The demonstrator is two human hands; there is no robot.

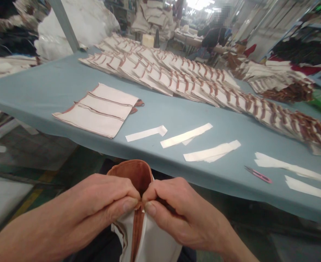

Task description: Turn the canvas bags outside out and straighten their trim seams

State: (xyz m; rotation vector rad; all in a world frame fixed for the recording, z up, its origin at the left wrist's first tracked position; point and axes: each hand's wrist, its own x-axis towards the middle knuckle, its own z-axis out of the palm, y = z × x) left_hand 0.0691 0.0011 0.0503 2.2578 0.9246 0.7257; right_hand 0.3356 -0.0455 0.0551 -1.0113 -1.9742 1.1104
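Observation:
A cream fabric bag [160,242] with a brown lining stands upright in front of me, its mouth gaping at the top. A brown strip runs down the side that faces me. My left hand [105,200] pinches the bag's rim just left of this strip. On the other side of it, my right hand [173,209] pinches the same rim between thumb and forefinger. The fingertips of both hands nearly meet at the top of the strip. What lies between them there is mostly hidden.
On the blue-covered table [51,87] lie a flat cream piece [103,109] with brown seams, several white strips [187,135] and pink thread snips [258,174]. Long overlapping rows of cream pieces [160,74] line the back. A person [213,34] sits in the distance.

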